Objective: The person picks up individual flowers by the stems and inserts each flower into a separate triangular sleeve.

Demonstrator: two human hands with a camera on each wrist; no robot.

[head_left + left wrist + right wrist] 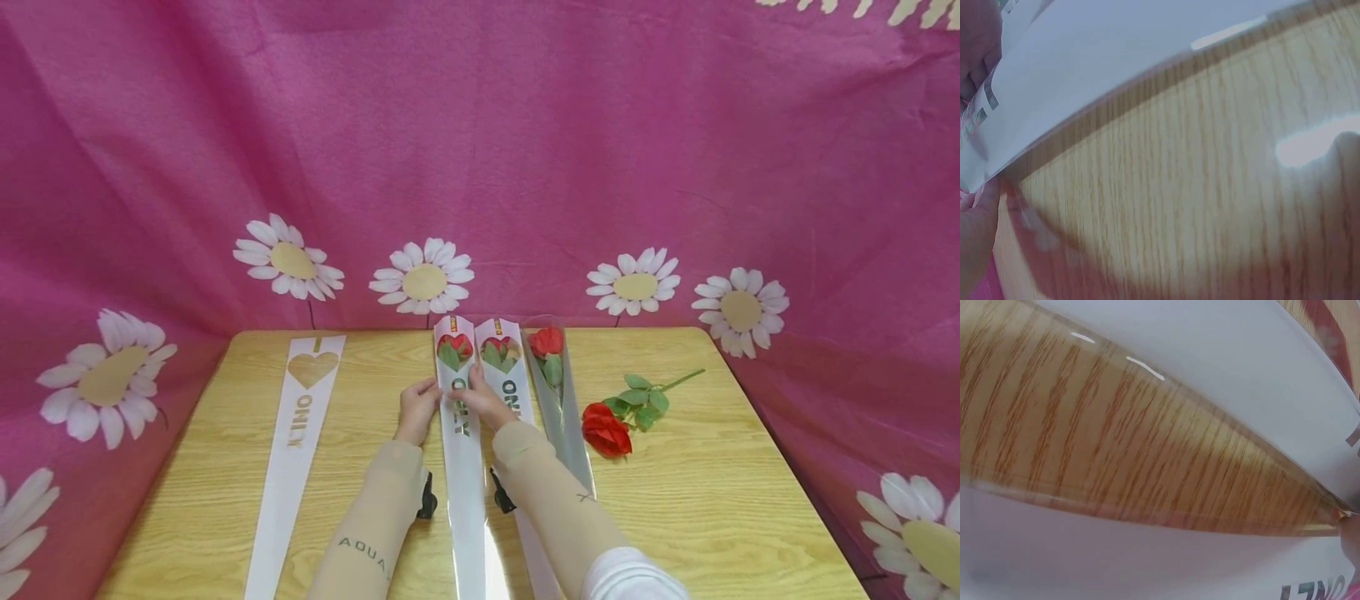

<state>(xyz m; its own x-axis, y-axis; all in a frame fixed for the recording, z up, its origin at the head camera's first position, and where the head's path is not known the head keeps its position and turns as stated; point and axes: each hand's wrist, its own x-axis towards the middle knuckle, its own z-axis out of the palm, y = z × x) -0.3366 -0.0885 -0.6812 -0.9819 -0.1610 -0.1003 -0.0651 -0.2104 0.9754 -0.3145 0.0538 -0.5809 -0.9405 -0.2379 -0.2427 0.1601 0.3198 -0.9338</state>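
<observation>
A white flower sleeve (462,467) with "ONLY" lettering and a heart window lies lengthwise before me, a red rose showing through the heart. At its left edge, my left hand (418,410) pinches the sleeve between thumb and fingers. My right hand (486,400) grips the opposite edge, its fingers reaching over the lettering. In the left wrist view, the sleeve's edge (1097,103) bows slightly over the wood. A second white sleeve (517,408) with a rose lies just right, partly under my right forearm.
Farther right lie a clear-fronted sleeve (566,425) holding a rose and a loose red rose (606,430) with a leafy stem. A flat white sleeve (288,467) without a flower lies at the left. The wooden table (750,500) meets a pink daisy-print cloth (480,150) behind.
</observation>
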